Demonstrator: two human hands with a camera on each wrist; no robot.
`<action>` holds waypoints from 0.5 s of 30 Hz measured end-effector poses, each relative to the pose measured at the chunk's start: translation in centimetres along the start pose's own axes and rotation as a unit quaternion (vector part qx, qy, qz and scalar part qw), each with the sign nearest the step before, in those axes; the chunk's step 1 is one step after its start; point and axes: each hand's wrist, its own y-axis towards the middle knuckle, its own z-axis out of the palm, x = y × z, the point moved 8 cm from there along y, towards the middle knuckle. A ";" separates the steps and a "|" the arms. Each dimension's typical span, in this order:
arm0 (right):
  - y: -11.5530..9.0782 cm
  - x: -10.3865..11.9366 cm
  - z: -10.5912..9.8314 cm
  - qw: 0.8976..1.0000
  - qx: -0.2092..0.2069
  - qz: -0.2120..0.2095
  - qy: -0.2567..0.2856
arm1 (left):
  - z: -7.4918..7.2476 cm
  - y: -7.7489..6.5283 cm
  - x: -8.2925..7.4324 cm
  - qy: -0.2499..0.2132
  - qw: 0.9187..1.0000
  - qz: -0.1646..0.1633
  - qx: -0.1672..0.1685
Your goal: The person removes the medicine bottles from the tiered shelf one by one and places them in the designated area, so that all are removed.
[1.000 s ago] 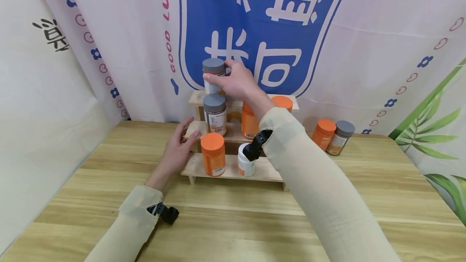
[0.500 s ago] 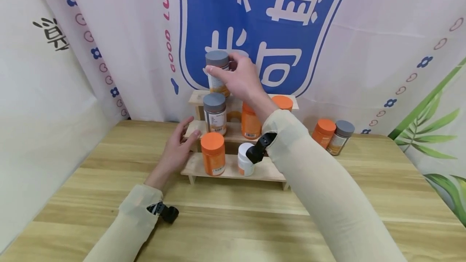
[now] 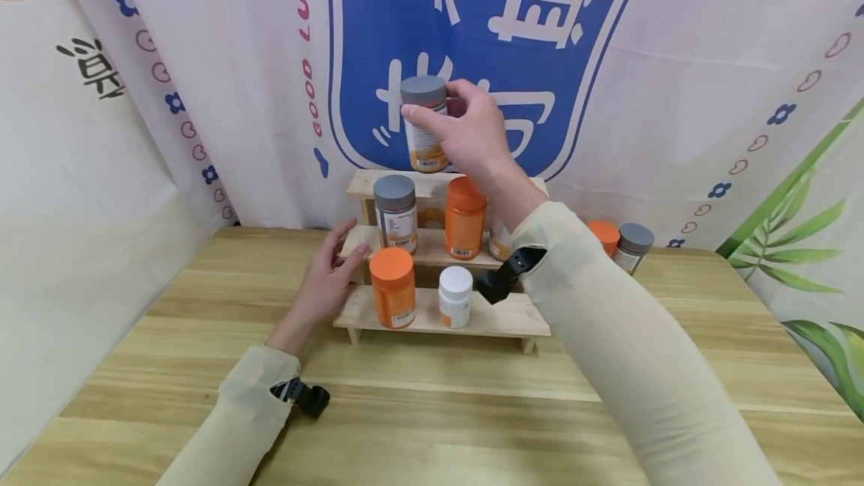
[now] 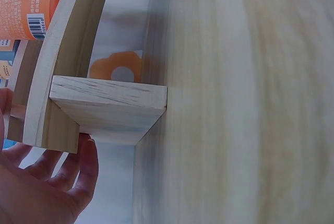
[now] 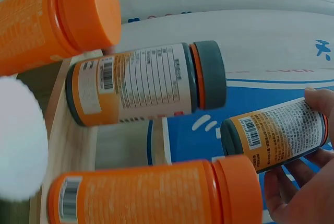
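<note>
My right hand point(image 3: 478, 132) grips a supplement jar with a grey lid point(image 3: 427, 147), thumb on the near side, fingers round the back. The jar is upright above the top step of a three-step wooden display stand point(image 3: 502, 315). In the right wrist view this held jar point(image 5: 276, 134) shows an orange-and-white label. At the stand's left end my left hand point(image 3: 325, 276) holds the middle step. Seen from the left wrist, the fingers point(image 4: 86, 174) curl round the plank's end. On the middle step stand another grey-lidded jar point(image 3: 395, 217) and an orange jar point(image 3: 466, 222).
The bottom step carries an orange jar point(image 3: 393, 291) and a small white bottle point(image 3: 455, 298). Partly behind the right forearm is another jar point(image 3: 500, 238) on the middle step. An orange-lidded jar point(image 3: 603, 234) and a grey-lidded jar point(image 3: 633, 246) stand on the table. A printed curtain point(image 3: 675, 96) hangs behind.
My right hand has lifted the grey-lidded jar up off the top step and moved it to the right. The left hand has stayed at the stand's end.
</note>
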 end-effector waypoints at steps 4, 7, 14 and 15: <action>-0.3 -0.1 -1.2 1.000 -0.011 0.005 -0.008 | 0.0 -0.1 -0.1 0.003 1.000 0.002 -0.001; -0.5 -0.2 -2.1 1.000 -0.020 0.000 -0.010 | 0.0 -0.1 -0.1 0.003 1.000 0.000 -0.001; -1.1 -0.5 -3.8 0.999 -0.028 -0.017 0.001 | 0.0 -0.1 -0.1 0.006 1.000 0.000 -0.001; -1.2 -0.6 -4.0 0.999 -0.028 -0.019 0.003 | 0.0 -0.1 -0.1 0.006 1.000 0.001 -0.001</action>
